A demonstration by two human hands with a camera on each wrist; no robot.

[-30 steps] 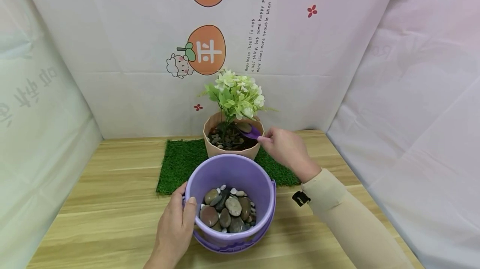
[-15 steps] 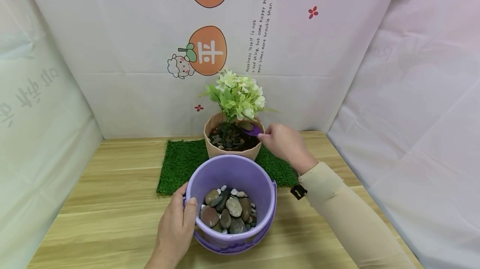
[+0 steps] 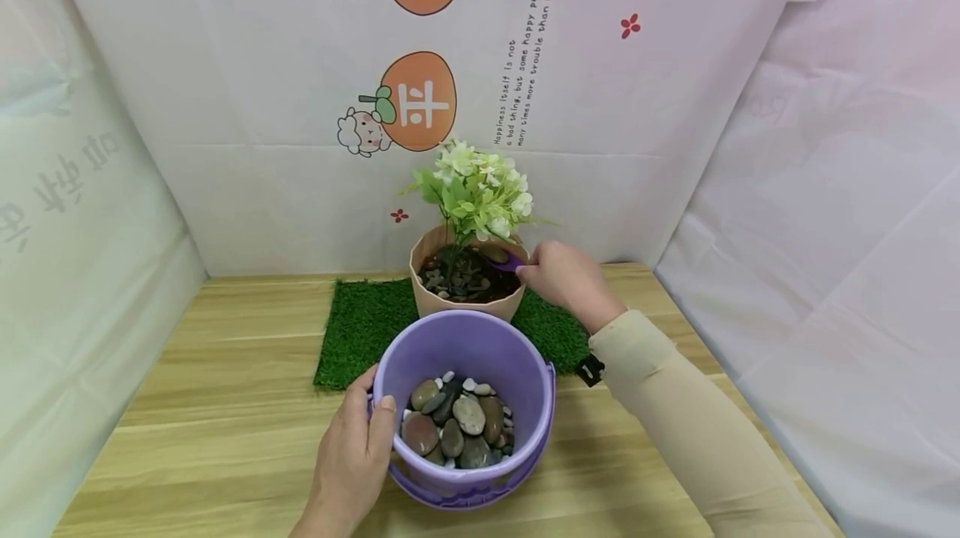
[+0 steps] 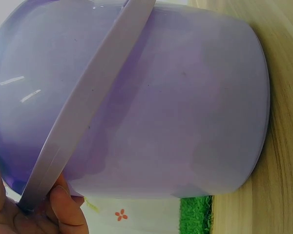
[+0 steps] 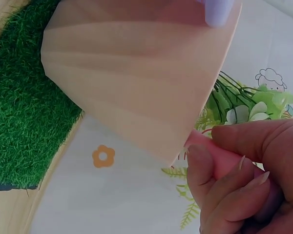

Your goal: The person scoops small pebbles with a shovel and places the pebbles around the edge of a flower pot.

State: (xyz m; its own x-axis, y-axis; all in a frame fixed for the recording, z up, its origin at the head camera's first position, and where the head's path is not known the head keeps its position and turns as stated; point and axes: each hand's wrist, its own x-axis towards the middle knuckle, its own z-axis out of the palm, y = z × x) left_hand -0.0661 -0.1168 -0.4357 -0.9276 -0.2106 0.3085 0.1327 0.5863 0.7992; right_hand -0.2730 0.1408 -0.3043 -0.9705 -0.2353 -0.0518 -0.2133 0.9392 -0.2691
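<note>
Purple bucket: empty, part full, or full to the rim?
Part full. In the head view, stones lie in the purple bucket, with bare inner wall showing above them up to the rim.

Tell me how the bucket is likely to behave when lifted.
The bucket is probably bottom-heavy, since stones lie in its lower part. They look loose, so they may shift if it tilts. Its outside looks smooth and glossy, so it could be slippery.
</note>
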